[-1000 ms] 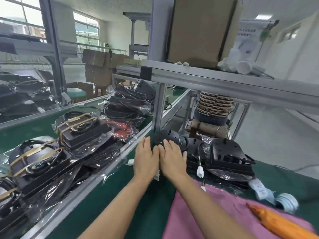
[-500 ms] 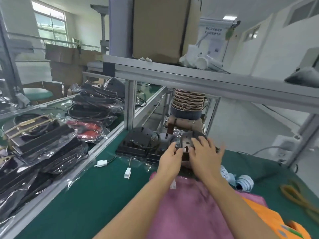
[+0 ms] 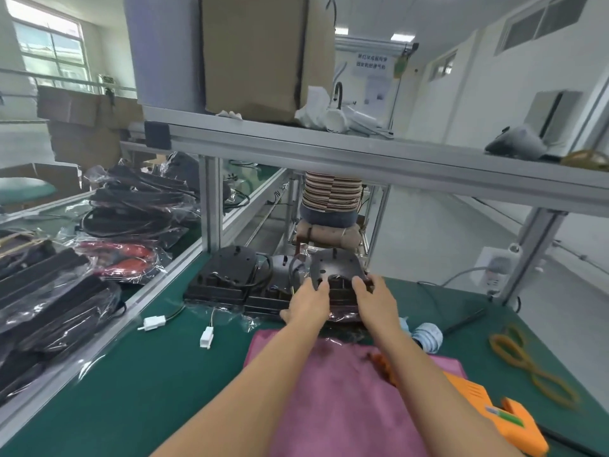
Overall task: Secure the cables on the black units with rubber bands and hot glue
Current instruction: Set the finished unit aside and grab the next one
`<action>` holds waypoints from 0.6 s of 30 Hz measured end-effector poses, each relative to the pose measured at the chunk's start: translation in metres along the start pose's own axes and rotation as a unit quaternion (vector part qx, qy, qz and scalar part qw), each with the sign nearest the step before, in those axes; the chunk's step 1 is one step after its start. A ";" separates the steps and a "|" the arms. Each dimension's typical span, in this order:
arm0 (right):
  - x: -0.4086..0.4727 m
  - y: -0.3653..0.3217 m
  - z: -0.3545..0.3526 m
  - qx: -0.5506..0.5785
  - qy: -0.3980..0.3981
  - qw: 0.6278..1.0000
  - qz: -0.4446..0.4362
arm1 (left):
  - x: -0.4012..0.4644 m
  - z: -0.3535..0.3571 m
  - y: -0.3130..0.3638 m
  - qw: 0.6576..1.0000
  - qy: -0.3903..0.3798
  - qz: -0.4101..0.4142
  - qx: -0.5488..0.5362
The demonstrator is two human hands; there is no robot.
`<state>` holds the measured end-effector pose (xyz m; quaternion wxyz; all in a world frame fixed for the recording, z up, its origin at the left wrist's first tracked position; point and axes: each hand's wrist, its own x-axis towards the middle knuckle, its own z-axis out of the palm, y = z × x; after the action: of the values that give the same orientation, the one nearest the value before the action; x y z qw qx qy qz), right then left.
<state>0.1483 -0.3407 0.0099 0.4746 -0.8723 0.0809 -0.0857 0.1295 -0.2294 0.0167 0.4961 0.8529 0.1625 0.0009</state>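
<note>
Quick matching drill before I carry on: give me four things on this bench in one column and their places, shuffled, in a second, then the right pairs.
Things:
1. glue gun
2. rubber bands
3. white connector
4. black unit

Places:
A. loose on the green mat at the far right
B. between the left hand and the right hand
C. on the green mat left of the pink cloth
D. at the right edge of the pink cloth, near the right forearm

Pairs: 1-D, 2-A, 3-C, 4-B
</note>
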 end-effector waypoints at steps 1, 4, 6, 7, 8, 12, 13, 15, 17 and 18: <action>0.000 -0.001 0.001 0.025 0.015 1.000 0.005 | -0.001 0.000 -0.001 1.000 0.010 -0.001 -0.011; 0.000 0.000 0.001 0.102 0.053 0.993 0.028 | -0.004 0.002 -0.006 0.992 0.035 0.011 -0.121; -0.002 0.003 -0.001 0.148 0.066 0.986 0.042 | -0.007 0.004 -0.011 0.975 0.043 0.033 -0.214; -0.003 0.005 -0.003 0.170 0.069 0.982 0.048 | -0.011 0.005 -0.012 0.968 0.051 0.042 -0.242; -0.005 0.006 -0.005 0.193 0.068 0.978 0.049 | -0.013 0.005 -0.015 0.960 0.057 0.048 -0.270; -0.018 0.006 -0.020 0.284 0.062 0.956 0.036 | -0.028 0.006 -0.024 0.925 0.057 0.058 -0.370; -0.023 0.006 -0.024 0.299 0.057 0.952 0.032 | -0.032 0.004 -0.025 0.918 0.055 0.059 -0.389; -0.036 0.008 -0.033 0.323 0.034 0.945 0.022 | -0.042 -0.001 -0.027 0.907 0.045 0.056 -0.415; -0.051 0.014 -0.042 0.339 0.009 0.941 0.016 | -0.055 -0.008 -0.030 0.903 0.010 0.030 -0.428; -0.060 0.017 -0.045 0.350 -0.001 0.937 0.014 | -0.061 -0.012 -0.032 0.896 -0.020 0.022 -0.443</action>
<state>0.0788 -0.3737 0.0151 0.7511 -0.6498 0.0579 -0.1010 0.0605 -0.2212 0.0054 0.8255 0.5482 0.1169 0.0662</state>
